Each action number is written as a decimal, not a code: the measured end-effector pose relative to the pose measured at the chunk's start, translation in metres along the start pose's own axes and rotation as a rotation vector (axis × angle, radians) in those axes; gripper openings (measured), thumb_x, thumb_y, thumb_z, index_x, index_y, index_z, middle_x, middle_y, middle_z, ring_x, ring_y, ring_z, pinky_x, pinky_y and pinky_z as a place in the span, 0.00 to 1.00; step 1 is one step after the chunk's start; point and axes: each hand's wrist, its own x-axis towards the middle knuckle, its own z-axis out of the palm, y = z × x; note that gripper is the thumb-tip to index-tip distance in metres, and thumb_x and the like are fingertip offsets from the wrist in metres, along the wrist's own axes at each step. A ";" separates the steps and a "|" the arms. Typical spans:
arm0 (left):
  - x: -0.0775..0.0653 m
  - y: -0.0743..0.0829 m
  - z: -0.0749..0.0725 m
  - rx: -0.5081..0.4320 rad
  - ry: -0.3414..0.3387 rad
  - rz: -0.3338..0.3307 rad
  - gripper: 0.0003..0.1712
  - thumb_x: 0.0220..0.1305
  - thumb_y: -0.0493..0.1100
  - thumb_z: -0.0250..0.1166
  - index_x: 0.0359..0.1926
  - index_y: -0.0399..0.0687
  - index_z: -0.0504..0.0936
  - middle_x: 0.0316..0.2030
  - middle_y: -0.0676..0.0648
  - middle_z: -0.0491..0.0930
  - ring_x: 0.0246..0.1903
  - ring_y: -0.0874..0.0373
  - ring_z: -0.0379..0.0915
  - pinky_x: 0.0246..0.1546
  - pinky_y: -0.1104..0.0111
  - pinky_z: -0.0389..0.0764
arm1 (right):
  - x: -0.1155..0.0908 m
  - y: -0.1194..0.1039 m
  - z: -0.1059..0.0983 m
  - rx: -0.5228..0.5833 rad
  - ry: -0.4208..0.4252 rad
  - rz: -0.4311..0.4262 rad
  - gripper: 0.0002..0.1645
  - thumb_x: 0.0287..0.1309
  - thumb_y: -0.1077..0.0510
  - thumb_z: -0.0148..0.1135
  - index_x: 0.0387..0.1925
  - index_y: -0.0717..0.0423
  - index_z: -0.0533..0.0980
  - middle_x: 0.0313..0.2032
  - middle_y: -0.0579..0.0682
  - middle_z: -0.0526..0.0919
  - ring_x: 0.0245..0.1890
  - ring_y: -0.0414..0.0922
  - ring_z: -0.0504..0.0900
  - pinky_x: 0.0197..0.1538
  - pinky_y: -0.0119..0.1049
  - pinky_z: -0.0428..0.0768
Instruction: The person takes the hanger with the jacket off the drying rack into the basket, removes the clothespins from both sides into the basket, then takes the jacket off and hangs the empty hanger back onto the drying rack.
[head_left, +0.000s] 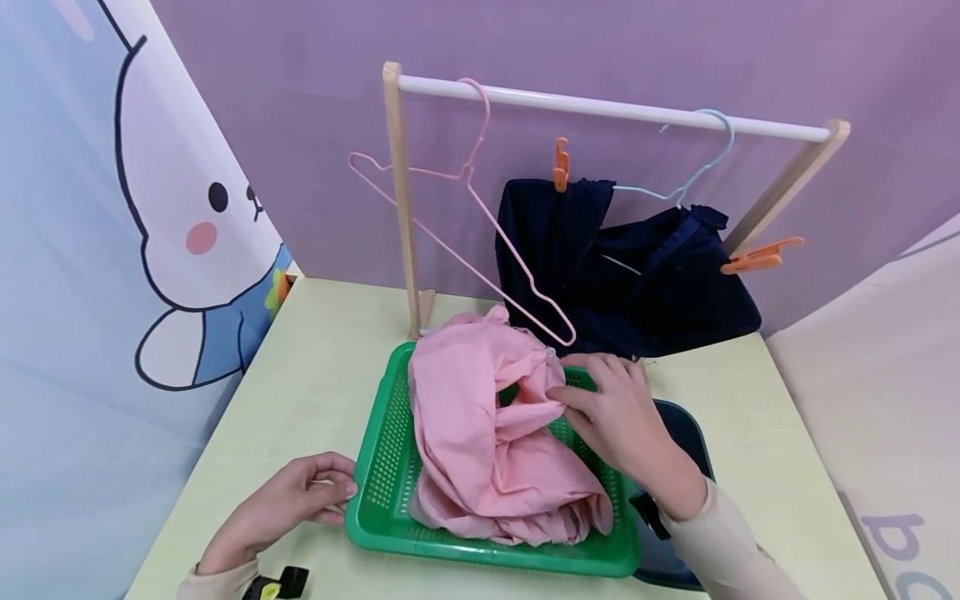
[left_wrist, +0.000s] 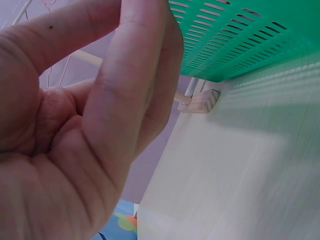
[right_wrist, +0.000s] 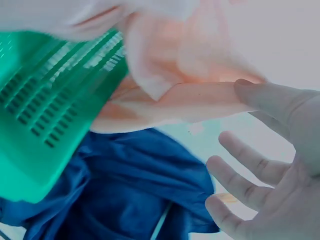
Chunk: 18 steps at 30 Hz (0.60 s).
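A pink garment [head_left: 465, 417] lies bunched in a green plastic basket [head_left: 420, 546], a fold of it standing open near the top. My right hand [head_left: 618, 417] pinches the garment's right edge between thumb and index finger. In the right wrist view, the pink cloth [right_wrist: 175, 107] stretches away from the thumb while the other fingers spread free. At the basket's left rim, my left hand [head_left: 292, 504] rests with fingers loosely bent. The left wrist view shows those bent fingers [left_wrist: 130, 75] beside the basket wall [left_wrist: 240, 30]; their tips are out of frame.
Behind the basket stands a rack with a white rail [head_left: 570, 102]. It carries a bare pink hanger [head_left: 498, 225] and a blue hanger [head_left: 705, 171] with a navy garment [head_left: 630, 292]. Orange clothespins [head_left: 561, 167] grip the navy cloth. A dark tray [head_left: 686, 425] sits partly under the basket's right side.
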 end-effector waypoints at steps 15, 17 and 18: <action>0.000 -0.001 0.000 -0.004 -0.006 0.001 0.18 0.73 0.37 0.59 0.54 0.25 0.72 0.40 0.40 0.81 0.39 0.52 0.82 0.40 0.53 0.85 | -0.017 -0.070 -0.039 0.116 -0.039 -0.080 0.25 0.78 0.42 0.42 0.40 0.40 0.87 0.52 0.50 0.81 0.53 0.52 0.77 0.55 0.64 0.72; 0.000 -0.001 -0.001 -0.004 -0.007 0.001 0.18 0.73 0.37 0.59 0.55 0.25 0.72 0.40 0.40 0.81 0.39 0.52 0.81 0.41 0.53 0.85 | -0.017 -0.074 -0.042 0.121 -0.031 -0.096 0.25 0.78 0.41 0.43 0.42 0.40 0.87 0.52 0.50 0.82 0.54 0.51 0.77 0.56 0.63 0.71; 0.000 -0.002 -0.001 -0.005 -0.007 0.002 0.18 0.73 0.37 0.59 0.55 0.25 0.72 0.40 0.40 0.81 0.39 0.52 0.82 0.41 0.52 0.85 | -0.017 -0.076 -0.043 0.122 -0.029 -0.102 0.25 0.77 0.41 0.44 0.42 0.41 0.87 0.52 0.49 0.82 0.54 0.51 0.77 0.56 0.62 0.71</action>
